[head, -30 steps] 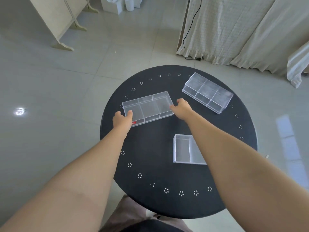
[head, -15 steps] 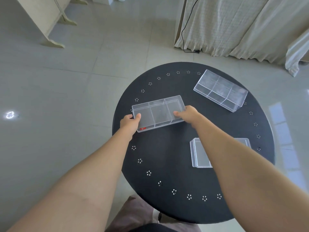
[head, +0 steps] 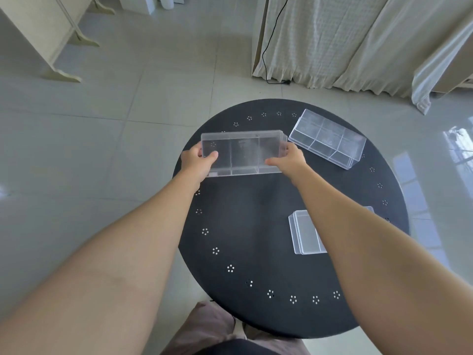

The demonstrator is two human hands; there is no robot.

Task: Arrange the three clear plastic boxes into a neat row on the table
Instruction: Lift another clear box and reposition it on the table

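Note:
A clear plastic box (head: 244, 153) with three compartments is lifted and tilted toward me above the far left part of the round black table (head: 256, 226). My left hand (head: 195, 162) grips its left end and my right hand (head: 290, 160) grips its right end. A second clear box (head: 327, 138), also divided, lies at an angle at the far right of the table. A third clear box (head: 304, 233) lies at the near right, partly hidden under my right forearm.
The table stands on a pale tiled floor. A curtain (head: 345, 39) with a black cable (head: 271, 47) hangs behind it, and a cream furniture foot (head: 61, 73) stands far left. My lap (head: 225, 336) is at the table's near edge.
Both hands have raised the three-compartment box off the table and tipped its open side toward me. The view has shifted left, so the table now sits further right.

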